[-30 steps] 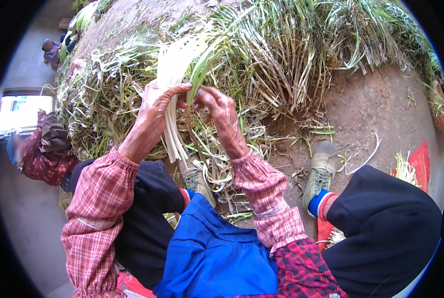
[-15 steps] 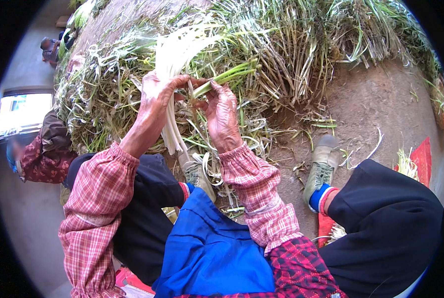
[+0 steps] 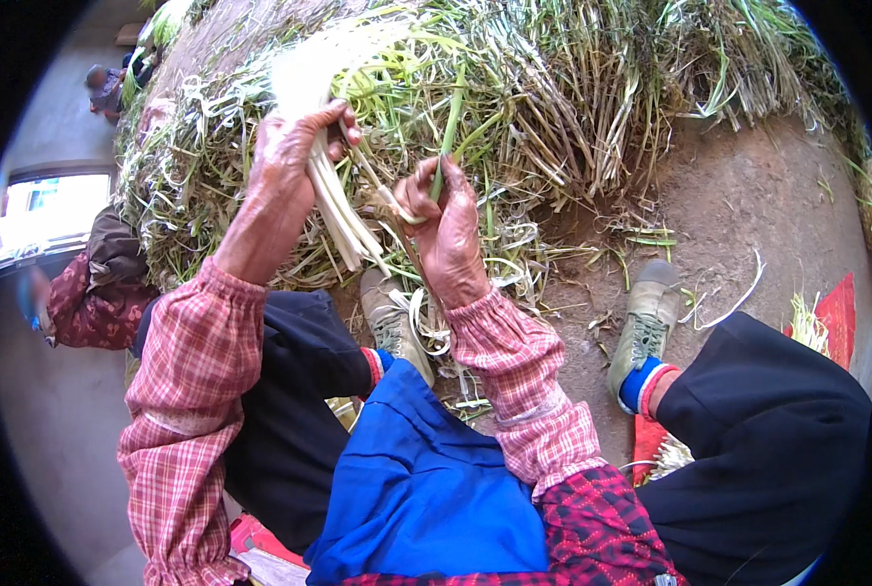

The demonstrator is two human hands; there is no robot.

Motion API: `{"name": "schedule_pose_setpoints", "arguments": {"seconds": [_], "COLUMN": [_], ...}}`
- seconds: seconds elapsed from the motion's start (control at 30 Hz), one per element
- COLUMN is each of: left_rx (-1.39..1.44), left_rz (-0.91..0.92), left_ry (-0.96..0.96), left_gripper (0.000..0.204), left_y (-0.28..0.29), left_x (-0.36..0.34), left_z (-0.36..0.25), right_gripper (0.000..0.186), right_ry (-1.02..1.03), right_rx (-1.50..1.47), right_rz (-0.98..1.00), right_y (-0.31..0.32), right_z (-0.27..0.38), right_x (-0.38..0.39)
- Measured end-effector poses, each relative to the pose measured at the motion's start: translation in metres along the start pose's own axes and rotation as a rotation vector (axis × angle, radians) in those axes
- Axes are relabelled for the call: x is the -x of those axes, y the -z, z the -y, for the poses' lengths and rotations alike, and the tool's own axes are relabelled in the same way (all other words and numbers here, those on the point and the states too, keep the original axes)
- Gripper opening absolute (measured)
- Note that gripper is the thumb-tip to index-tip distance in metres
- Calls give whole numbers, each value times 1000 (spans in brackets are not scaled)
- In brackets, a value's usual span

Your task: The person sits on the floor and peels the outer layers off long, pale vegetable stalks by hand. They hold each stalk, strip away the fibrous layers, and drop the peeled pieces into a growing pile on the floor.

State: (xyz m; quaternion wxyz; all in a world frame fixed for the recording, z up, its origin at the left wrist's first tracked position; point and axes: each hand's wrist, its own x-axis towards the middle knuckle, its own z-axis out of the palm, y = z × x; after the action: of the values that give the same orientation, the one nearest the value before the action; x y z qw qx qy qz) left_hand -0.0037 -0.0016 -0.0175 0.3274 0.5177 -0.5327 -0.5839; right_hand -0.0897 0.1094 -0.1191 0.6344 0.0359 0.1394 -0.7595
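Observation:
My left hand (image 3: pixel 288 161) is closed around a bundle of long pale stalks (image 3: pixel 340 217). Their white ends point down toward my shoe, while the tops are washed out by bright light. To its right, my right hand (image 3: pixel 446 220) pinches a green leafy strip (image 3: pixel 453 115) that stands up between thumb and fingers. A thin stalk (image 3: pixel 375 182) slants from the left hand's fingers down to the right hand. Both hands are above a heap of green stalks and leaves (image 3: pixel 202 186).
Rooted bunches of stems (image 3: pixel 592 137) lie behind my right hand on bare brown floor (image 3: pixel 739 210). My shoes (image 3: pixel 646 308) flank loose scraps. Red sheets (image 3: pixel 834 317) with pale stalks lie at the right. Another person (image 3: pixel 94 298) sits at the far left, below a bright window (image 3: pixel 50 217).
My hands have moved apart, the left one slightly up and left, the right one lower and right. The green piece in my right hand now stands upright instead of slanting right.

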Motion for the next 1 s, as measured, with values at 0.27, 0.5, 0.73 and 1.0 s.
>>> {"name": "schedule_pose_setpoints", "arguments": {"seconds": [0.27, 0.5, 0.73, 1.0], "left_rx": [6, -9, -124, 181], "left_rz": [-30, 23, -113, -28], "left_ry": [-141, -283, -327, -175], "left_gripper": [12, 17, 21, 26], "left_y": [36, 61, 83, 91], "left_x": [-27, -31, -33, -39], "left_z": [-25, -41, -69, -40], "right_gripper": [31, 21, 31, 23], "right_ry": [229, 193, -127, 180], "right_rx": [1095, 1847, 2439, 1916], "right_rz": [239, 455, 738, 108], "right_y": [47, 124, 166, 95], "right_z": [-11, -35, -51, -4], "right_x": [28, 61, 88, 20]}}
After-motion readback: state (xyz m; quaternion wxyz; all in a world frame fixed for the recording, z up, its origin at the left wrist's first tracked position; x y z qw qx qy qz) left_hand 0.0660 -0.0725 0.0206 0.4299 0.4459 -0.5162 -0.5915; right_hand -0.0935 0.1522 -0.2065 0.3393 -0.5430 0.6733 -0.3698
